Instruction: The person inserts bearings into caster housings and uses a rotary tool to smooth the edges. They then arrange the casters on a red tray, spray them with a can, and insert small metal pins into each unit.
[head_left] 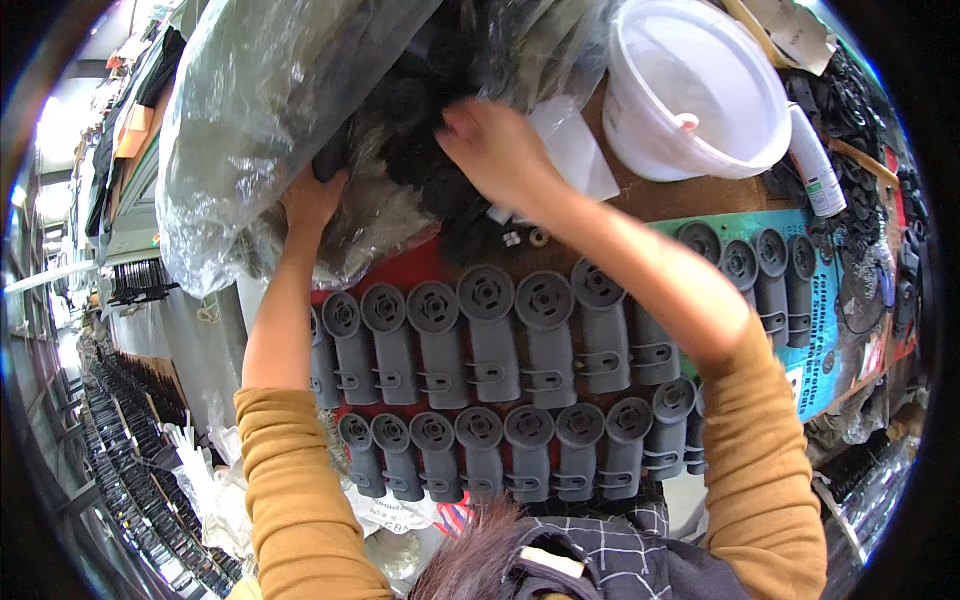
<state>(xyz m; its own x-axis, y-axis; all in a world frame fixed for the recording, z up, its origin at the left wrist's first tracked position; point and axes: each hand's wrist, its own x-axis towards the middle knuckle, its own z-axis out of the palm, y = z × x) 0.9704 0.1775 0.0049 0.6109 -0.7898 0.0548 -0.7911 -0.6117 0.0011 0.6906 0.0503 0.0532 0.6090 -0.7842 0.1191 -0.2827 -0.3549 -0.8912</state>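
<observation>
Though whether the left hand (314, 202) by the clear bag (250, 120) or the blurred right hand (495, 153) is closed on anything cannot be told, the dark parts (405, 100) amid plastic folds look light, stiff—best pinched at edges.

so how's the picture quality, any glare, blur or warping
Head view: glare streaks the clear plastic bag; the right hand is blurred, the grey round-headed plastic parts sharper. Also in the head view, the left edge has blown-out bright patches, and fisheye distortion seems to bend the racks of black parts.
</observation>
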